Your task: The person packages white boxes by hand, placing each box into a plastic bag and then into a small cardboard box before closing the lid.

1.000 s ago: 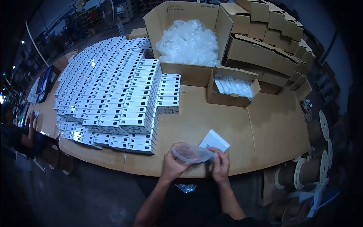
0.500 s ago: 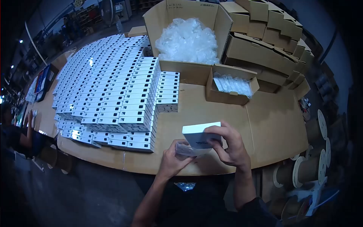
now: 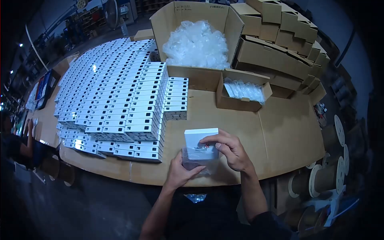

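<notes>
A flat white box with dark print and a small red logo [image 3: 196, 139] stands tilted above the front of the table. Its lower part sits inside a clear plastic bag [image 3: 209, 167]. My left hand [image 3: 179, 173] is closed around the bag and the box's lower end, thumb across the front. My right hand [image 3: 233, 153] grips the box's right side, with the index finger laid over the printed face. The fingers behind the box are hidden. To the left rise stacked rows of similar white boxes [image 3: 146, 108].
A large carton [image 3: 236, 36] holds a heap of clear plastic bags [image 3: 198, 44]. In front is a small carton [image 3: 236, 103] with filled clear bags. Brown cartons [image 3: 276, 50] are piled at the back right. Cable spools [image 3: 330, 178] stand beside the table [image 3: 288, 132]. Another person [image 3: 20, 140] sits far left.
The box has swung upright and moved left and down, its lower end now within the bag. My right hand has followed it, and its printed face now shows.
</notes>
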A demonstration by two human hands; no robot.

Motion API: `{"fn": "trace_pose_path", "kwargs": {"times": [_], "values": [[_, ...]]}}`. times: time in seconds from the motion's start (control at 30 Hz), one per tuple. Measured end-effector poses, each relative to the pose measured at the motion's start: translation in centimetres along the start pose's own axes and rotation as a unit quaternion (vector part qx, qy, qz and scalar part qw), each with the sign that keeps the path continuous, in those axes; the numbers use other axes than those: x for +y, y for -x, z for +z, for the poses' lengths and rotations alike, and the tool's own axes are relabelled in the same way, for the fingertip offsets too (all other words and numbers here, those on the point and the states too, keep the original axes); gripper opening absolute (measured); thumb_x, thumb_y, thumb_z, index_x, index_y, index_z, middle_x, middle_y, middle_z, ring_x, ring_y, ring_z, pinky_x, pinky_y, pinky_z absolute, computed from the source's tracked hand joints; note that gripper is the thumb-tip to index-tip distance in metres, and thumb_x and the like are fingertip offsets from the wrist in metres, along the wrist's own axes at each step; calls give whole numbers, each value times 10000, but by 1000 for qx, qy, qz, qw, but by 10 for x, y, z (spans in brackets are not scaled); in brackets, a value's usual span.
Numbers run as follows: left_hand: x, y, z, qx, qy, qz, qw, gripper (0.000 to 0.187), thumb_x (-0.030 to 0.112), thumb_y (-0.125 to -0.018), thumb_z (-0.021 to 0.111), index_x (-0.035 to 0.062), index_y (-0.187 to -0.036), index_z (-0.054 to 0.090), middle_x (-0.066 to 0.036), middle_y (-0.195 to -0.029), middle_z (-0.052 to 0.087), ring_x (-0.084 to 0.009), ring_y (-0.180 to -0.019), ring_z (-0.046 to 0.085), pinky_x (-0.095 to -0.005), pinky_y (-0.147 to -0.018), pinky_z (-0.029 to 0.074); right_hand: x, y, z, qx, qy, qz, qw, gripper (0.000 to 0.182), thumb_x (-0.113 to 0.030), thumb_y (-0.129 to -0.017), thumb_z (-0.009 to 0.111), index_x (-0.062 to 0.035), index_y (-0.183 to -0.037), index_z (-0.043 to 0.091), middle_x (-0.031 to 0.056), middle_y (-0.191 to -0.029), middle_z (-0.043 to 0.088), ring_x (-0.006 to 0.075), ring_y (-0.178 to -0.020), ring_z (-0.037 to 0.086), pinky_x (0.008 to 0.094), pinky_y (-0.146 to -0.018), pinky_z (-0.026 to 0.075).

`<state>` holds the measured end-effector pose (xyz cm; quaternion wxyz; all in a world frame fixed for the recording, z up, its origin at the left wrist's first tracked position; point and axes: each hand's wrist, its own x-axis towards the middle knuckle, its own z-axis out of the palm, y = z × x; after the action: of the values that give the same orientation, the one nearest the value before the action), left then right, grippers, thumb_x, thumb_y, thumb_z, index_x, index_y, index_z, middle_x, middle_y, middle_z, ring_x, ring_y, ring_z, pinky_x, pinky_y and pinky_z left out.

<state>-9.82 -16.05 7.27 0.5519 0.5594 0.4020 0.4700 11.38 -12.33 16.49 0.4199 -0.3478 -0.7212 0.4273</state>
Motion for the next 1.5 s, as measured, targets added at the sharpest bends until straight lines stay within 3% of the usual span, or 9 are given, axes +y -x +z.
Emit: {"fn": "trace_pose_path", "kwargs": {"times": [0.23,0.5,0.83,0.93,1.13,1.27,1.4,1.43,1.5], "values": [[-37,4,8,61,244,-49,967,406,274,-1134,442,-35,-1381,535,-90,-1260,641,-142,-1128,604,-299,-1013,472,24,18,10,12,-94,71,993,388,-103,-1026,528,0,-1397,573,135,-1271,636,229,-1215,599,351,-1069,457],[-38,-1,-3,82,164,-11,983,458,322,-1142,401,-47,-1363,560,-99,-1247,655,-152,-1138,605,-319,-1035,464,67,51,46,216,-263,193,920,145,-49,-992,693,38,-1101,654,40,-951,701,80,-871,649,231,-804,539],[-3,-9,-7,36,-22,101,994,574,359,-1151,314,-43,-1555,383,-152,-1346,619,-207,-1255,571,-348,-1124,402,65,47,44,237,-287,75,925,188,-71,-1019,652,28,-1175,612,214,-1238,698,196,-1113,668,308,-992,527],[-9,-9,-2,93,28,68,993,581,384,-1148,325,-57,-1494,480,-158,-1416,593,-234,-1301,558,-347,-1134,396,52,42,49,224,-343,43,911,269,-80,-993,691,25,-1222,597,203,-1280,678,203,-1133,662,315,-998,528],[-3,-10,13,111,68,27,991,612,414,-1144,323,-18,-1576,362,-162,-1407,566,-231,-1301,539,-343,-1127,392,64,50,60,199,-242,96,945,394,14,-925,749,45,-1288,598,90,-1155,681,138,-1090,640,286,-958,536],[-10,0,25,134,69,40,988,615,243,-1101,521,0,-1607,269,-158,-1424,504,-214,-1294,514,-339,-1093,420,63,50,56,203,-201,54,957,258,52,-940,700,46,-1195,658,116,-1182,702,165,-1089,661,299,-960,541],[-14,0,33,133,145,5,981,310,161,-1079,573,-36,-1318,583,-99,-1206,645,-145,-1080,609,-291,-934,504,62,49,50,137,-164,59,975,150,12,-964,674,34,-1106,715,161,-1218,725,218,-1146,672,335,-1004,533],[-12,-4,36,176,108,18,978,233,172,-1082,577,-42,-1104,666,-53,-1031,690,-106,-947,622,-272,-860,517,64,50,50,132,-174,66,974,149,1,-973,668,35,-1110,717,162,-1210,728,218,-1151,670,336,-1007,532],[-17,-5,30,181,137,-21,974,253,189,-1086,574,-39,-1077,684,-51,-986,694,-100,-924,622,-270,-848,517,66,49,51,129,-146,38,980,166,-41,-1009,639,30,-1130,728,181,-1194,733,212,-1138,675,329,-999,530]]}}
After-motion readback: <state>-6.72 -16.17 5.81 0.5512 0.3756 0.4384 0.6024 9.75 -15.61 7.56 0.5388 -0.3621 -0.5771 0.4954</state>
